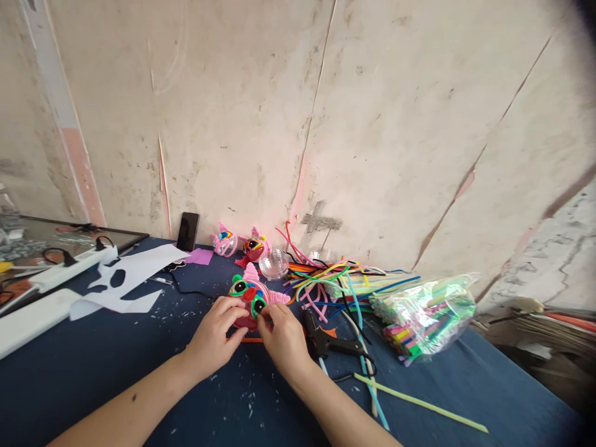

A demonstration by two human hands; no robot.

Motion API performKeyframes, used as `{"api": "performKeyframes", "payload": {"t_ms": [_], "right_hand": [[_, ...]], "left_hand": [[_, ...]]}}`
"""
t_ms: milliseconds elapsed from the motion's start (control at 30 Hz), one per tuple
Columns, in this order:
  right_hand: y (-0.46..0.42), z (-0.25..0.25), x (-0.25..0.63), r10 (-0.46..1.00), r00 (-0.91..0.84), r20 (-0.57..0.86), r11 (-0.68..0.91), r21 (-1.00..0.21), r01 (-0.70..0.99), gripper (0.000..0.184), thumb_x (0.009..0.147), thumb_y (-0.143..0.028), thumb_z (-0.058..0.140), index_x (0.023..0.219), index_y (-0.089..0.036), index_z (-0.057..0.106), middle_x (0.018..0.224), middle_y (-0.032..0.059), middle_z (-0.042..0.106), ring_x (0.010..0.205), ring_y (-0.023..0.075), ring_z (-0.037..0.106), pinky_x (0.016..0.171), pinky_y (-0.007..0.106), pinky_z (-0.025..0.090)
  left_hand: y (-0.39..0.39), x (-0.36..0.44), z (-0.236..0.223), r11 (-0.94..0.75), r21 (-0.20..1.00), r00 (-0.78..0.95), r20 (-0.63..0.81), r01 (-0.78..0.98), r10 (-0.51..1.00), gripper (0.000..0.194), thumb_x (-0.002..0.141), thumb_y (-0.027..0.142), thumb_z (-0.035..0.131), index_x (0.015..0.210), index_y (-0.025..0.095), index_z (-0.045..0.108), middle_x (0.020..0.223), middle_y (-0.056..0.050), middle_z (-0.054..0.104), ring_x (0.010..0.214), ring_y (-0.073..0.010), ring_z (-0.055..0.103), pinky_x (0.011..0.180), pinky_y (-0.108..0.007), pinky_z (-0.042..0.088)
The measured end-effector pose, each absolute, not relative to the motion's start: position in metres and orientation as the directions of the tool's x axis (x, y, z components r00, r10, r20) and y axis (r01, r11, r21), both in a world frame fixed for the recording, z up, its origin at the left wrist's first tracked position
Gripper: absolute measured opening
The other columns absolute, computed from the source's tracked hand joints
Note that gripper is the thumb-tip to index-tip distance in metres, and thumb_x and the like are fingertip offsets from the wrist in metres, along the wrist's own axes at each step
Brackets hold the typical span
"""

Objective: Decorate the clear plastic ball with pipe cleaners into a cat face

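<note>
A pink pipe-cleaner animal head (251, 277) with pointed ears, green-rimmed black eyes and a red nose is in front of me, low over the dark blue cloth. My left hand (215, 340) grips its lower left side, fingertips by the red mouth part. On the lower right, next to the green eye, my right hand (285, 338) pinches with thumb and forefinger. The fingers cover part of the face; any small piece between them is hidden. A black glue gun (326, 338) lies just right of my right hand.
Two similar heads, one pink (225, 241) and one with red (255, 246), stand by the wall near a clear plastic dome (274, 264). Loose pipe cleaners (321, 282) and a plastic bag (431, 316) lie right. Left are cut white paper (135, 273), a phone (188, 231) and a power strip (77, 268).
</note>
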State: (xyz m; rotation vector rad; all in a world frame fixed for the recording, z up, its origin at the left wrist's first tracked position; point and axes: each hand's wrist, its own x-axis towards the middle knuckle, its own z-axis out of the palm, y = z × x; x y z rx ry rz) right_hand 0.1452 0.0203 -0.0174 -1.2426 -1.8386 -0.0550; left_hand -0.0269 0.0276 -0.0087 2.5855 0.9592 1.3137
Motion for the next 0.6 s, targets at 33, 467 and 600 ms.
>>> {"api": "performKeyframes", "payload": {"t_ms": [33,467,600], "right_hand": [[0.021,-0.017,0.145,0.715,-0.086,0.694,0.493,-0.413,0.766,0.016,0.08,-0.012,0.046,0.069,-0.019,0.054,0.067,0.0036,0.057,0.064,0.0167,0.054,0.06,0.026,0.042],[-0.015,0.004,0.142,0.65,-0.494,0.578,0.76,-0.478,0.44,0.017,0.086,-0.02,0.043,0.069,-0.02,0.048,0.058,-0.003,0.049,0.051,0.0097,0.042,0.05,0.021,0.033],[-0.019,0.009,0.141,0.748,-0.426,0.509,0.65,-0.691,0.316,0.019,0.085,-0.025,0.047,0.067,-0.02,0.047,0.056,-0.0048,0.045,0.05,0.0085,0.04,0.048,0.019,0.034]], "left_hand": [[0.027,-0.027,-0.009,-0.803,0.344,0.444,0.694,0.487,0.567,0.019,0.081,0.01,0.057,0.096,0.021,0.062,0.102,-0.007,0.059,0.099,-0.0206,0.055,0.088,-0.037,0.049],[0.008,-0.026,0.003,-0.853,0.367,0.579,0.626,0.373,0.522,0.05,0.096,0.046,0.022,0.062,0.019,0.046,0.058,0.0,0.047,0.054,-0.0133,0.044,0.053,-0.026,0.036],[0.005,-0.028,0.009,-0.849,0.414,0.638,0.567,0.327,0.522,0.045,0.097,0.037,0.023,0.06,0.02,0.042,0.056,0.002,0.043,0.052,-0.012,0.04,0.052,-0.026,0.033]]}}
